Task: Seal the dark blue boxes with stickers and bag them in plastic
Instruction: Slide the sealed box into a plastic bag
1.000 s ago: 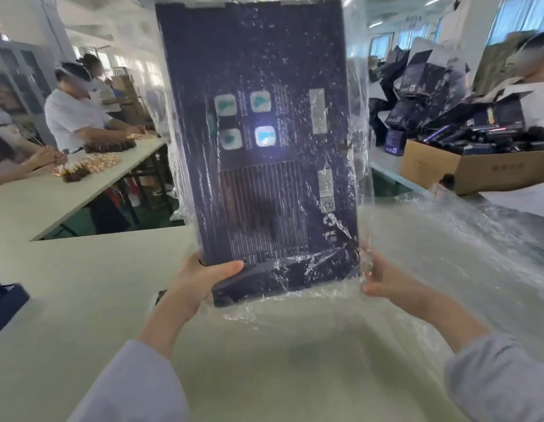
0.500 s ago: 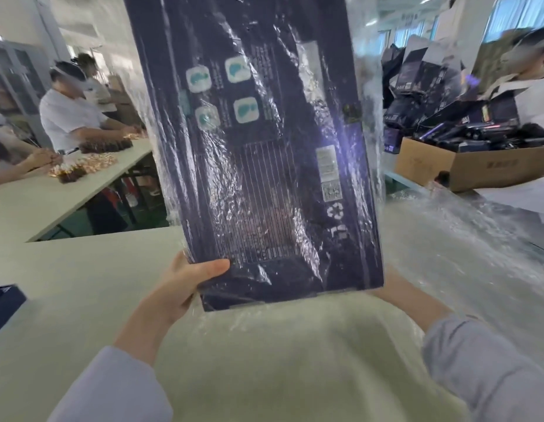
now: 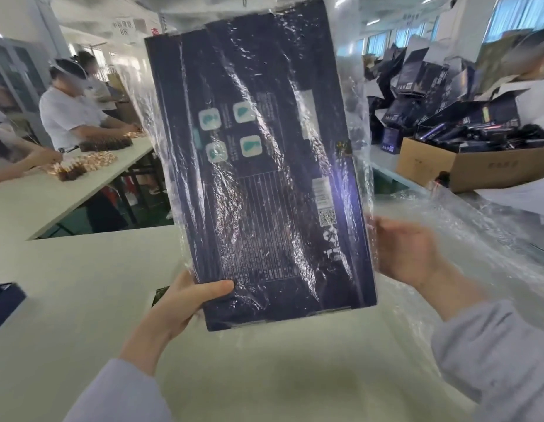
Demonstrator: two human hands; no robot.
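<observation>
Dark blue box (image 3: 264, 178) stands tall in the middle of the frame, inside a clear plastic bag (image 3: 359, 117), held up over the pale surface (image 3: 82, 284). Left hand (image 3: 179, 306) grips its bottom left corner, thumb on the front. Right hand (image 3: 404, 248) is at its lower right edge, but its fingers are blurry, so I cannot tell if they hold
</observation>
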